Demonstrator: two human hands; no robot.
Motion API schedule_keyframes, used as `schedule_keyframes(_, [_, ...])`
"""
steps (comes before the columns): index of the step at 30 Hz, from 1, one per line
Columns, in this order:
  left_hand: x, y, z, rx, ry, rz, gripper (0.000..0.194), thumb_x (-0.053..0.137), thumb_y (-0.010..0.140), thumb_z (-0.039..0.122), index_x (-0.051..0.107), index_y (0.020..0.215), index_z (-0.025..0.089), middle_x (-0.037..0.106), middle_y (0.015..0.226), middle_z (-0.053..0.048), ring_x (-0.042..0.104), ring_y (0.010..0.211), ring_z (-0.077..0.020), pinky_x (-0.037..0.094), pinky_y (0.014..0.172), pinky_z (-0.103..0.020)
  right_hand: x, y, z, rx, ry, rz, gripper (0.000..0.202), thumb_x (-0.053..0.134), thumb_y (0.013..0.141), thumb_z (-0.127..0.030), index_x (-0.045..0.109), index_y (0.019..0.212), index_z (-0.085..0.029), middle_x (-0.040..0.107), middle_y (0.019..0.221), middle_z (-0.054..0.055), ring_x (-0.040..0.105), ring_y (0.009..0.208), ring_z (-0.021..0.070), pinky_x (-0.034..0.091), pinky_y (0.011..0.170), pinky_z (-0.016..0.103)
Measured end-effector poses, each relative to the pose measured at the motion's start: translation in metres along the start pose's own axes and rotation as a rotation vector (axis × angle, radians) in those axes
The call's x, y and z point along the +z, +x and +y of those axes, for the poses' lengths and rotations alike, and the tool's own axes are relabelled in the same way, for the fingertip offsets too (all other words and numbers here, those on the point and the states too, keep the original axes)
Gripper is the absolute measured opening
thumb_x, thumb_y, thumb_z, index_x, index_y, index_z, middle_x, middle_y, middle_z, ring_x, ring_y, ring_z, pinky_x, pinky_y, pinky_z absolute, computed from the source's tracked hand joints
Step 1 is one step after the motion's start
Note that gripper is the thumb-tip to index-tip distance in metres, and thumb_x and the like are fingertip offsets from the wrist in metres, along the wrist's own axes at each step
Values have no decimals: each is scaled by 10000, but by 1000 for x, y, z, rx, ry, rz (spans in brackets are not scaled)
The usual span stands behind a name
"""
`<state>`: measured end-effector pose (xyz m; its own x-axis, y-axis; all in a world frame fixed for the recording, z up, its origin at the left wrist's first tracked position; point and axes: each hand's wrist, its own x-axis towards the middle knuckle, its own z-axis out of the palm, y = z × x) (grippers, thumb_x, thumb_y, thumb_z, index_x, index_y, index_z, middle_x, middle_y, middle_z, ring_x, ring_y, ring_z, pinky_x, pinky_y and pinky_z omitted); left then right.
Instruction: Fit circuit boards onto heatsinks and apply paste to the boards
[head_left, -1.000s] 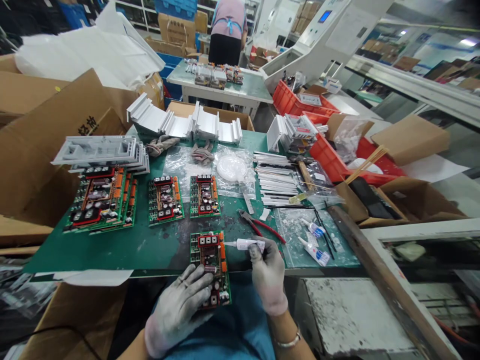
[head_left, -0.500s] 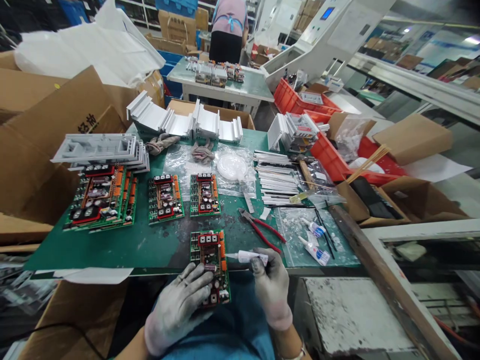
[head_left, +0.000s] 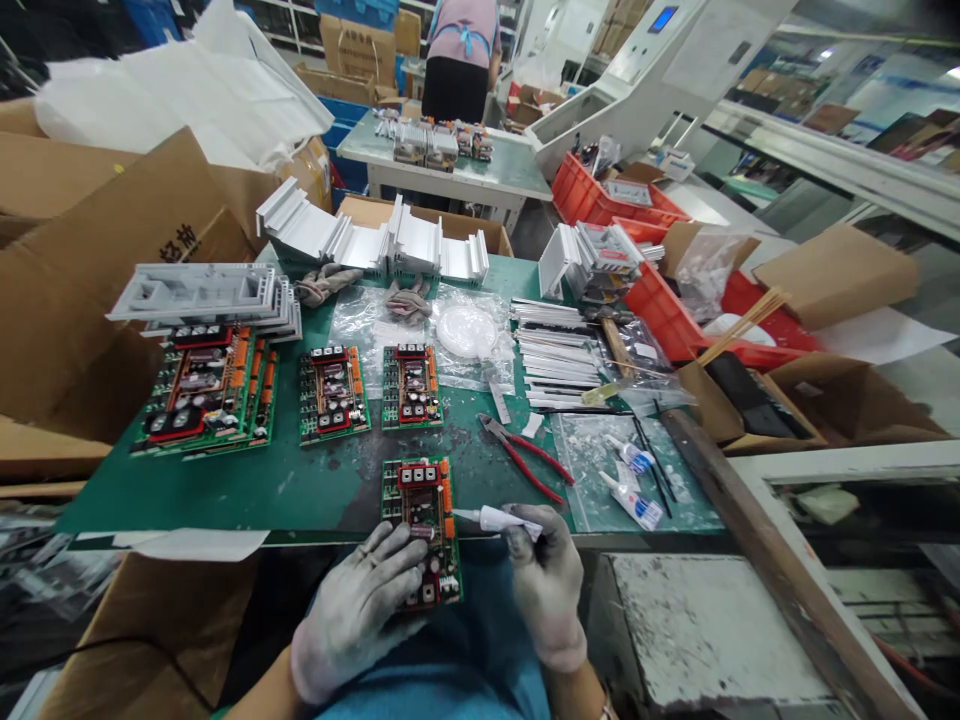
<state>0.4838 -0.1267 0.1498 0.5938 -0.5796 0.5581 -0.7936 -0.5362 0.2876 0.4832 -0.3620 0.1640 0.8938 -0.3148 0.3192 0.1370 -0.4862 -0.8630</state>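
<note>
A green circuit board [head_left: 442, 555] juts over the table's front edge. My left hand [head_left: 367, 605], in a pale glove, lies on its lower left part with the fingers stretched out. My gloved right hand [head_left: 547, 575] is closed around a white glue tube [head_left: 501, 521], whose nozzle points left at the board's right edge, beside the orange connectors. Whether the tip touches cannot be made out. Two similar boards [head_left: 335, 395] stand behind, and a stack of boards [head_left: 199, 400] is at the left. Pliers with red handles [head_left: 529, 462] lie behind my right hand.
Two more tubes [head_left: 634, 502] rest on a plastic bag at the right. Metal strips [head_left: 559, 360] lie near a hammer [head_left: 616, 345]. Heatsinks [head_left: 375, 240] line the back edge. Red crates [head_left: 667, 310] stand to the right, and a person [head_left: 461, 60] is in the background.
The tube's rear end has dipped slightly in my right hand, its nozzle still beside the board. My left hand stays in place. The whole view has shifted a little.
</note>
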Motion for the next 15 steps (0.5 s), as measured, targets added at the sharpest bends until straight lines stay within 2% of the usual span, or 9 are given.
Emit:
schedule_keyframes(7, [2,-2,0,-10,-8,-9,208,625,908,325,631,1069,193,732,1109,-69,623,1176,-202,413,1122,-372,-5,-2,3,-26,-11,-34,241,588,907,-449,666,877,-223,717,809,34,680,699,178,542,607,267])
schedule_keyframes(11, [2,-1,1,7,2,42,203,588,933,324,612,1090,197,736,1103,-41,604,1204,-183,354,1162,-351,-8,-6,2,-79,-15,-47,206,580,922,-416,660,883,-231,702,798,24,675,685,168,539,593,255])
schedule_keyframes(15, [1,-2,0,6,0,4,255,650,889,329,607,1109,207,730,1124,-46,601,1208,-184,363,1155,-346,-12,-7,-1,-142,-10,-55,144,589,925,-369,653,899,-242,680,773,1,659,642,145,526,558,226])
